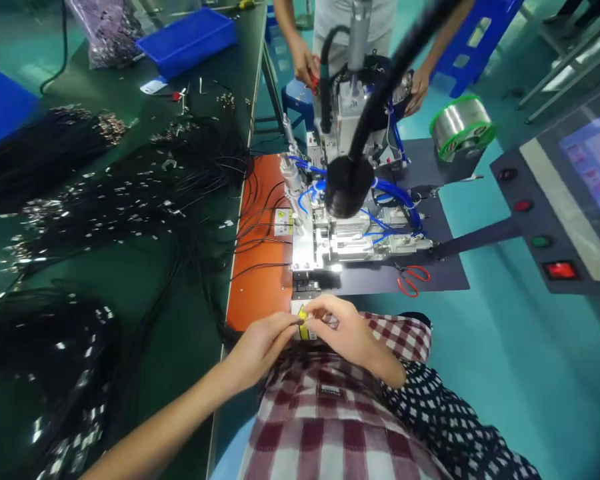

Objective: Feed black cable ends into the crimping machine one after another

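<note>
My left hand (259,343) and my right hand (346,329) meet in front of the machine, fingertips almost touching. Both are closed in a pinch. What lies between the fingertips is too small to make out. Just behind them a white and yellow warning label (307,331) is partly covered by my fingers. Beyond stands the bench machine (353,247), with metal cylinders and blue air tubes. Several thin black cables (260,267) run across the orange plate (257,303) into its left side.
Heaps of black cables (180,173) with shiny ends cover the green table at left, near a blue bin (187,40). Red-handled cutters (413,280) lie right of the machine. A solder wire spool (463,127) and control panel (555,227) stand right; another person's hand (419,90) is behind.
</note>
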A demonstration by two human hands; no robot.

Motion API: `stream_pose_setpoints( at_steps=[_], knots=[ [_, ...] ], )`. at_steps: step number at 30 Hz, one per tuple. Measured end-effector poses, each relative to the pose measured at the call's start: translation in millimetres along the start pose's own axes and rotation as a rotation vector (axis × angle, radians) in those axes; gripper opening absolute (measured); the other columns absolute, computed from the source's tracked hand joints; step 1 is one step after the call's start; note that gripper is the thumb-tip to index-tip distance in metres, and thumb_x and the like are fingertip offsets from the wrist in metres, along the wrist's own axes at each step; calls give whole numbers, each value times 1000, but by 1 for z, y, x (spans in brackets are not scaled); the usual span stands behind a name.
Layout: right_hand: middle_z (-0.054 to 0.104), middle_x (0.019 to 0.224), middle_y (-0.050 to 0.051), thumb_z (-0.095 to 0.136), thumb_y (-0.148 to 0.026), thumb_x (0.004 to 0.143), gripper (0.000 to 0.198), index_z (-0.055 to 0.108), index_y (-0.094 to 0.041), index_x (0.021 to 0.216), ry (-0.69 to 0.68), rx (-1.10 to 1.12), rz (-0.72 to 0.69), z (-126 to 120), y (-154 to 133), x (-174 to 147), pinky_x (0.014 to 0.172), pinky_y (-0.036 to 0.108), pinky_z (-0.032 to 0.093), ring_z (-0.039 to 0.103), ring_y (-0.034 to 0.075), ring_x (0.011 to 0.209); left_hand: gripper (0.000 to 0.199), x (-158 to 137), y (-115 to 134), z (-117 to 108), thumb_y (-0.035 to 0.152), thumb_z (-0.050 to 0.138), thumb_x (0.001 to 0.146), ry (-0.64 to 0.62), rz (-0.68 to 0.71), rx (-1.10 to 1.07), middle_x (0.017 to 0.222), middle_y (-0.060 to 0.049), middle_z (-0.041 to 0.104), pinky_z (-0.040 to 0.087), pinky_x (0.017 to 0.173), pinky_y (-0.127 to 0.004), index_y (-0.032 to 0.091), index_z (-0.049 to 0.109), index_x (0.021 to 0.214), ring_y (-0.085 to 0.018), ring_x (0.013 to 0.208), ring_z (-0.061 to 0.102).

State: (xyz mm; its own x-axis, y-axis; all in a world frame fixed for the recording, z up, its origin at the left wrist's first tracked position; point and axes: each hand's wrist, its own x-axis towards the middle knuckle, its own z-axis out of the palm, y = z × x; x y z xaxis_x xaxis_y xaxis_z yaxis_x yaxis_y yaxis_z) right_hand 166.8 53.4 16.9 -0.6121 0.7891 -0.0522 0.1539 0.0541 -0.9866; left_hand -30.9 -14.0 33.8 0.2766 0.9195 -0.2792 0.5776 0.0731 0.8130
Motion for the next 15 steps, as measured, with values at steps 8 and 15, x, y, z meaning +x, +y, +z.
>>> stream_pose_setpoints(
  at_steps=[8, 15],
  knots=[
    [70, 93, 2, 61, -25, 88, 18, 67, -20, 105, 83, -35, 70, 18, 41, -54, 73, 27, 51, 64, 15, 81, 24, -17, -28, 18, 24, 40, 98, -22, 241, 224, 93, -5, 65, 48, 73, -27, 23, 58, 114, -16, 82, 62],
    [71, 97, 5, 48, -24, 96, 25, 71, -17, 92, -208, -482, 412, -11, 141, -80, 86, 30, 50, 65, 17, 91, 26, -62, -60, 44, 25, 39, 98, -47, 375, 618, 80, -5, 65, 41, 66, -30, 17, 63, 104, -16, 68, 58]
  ],
)
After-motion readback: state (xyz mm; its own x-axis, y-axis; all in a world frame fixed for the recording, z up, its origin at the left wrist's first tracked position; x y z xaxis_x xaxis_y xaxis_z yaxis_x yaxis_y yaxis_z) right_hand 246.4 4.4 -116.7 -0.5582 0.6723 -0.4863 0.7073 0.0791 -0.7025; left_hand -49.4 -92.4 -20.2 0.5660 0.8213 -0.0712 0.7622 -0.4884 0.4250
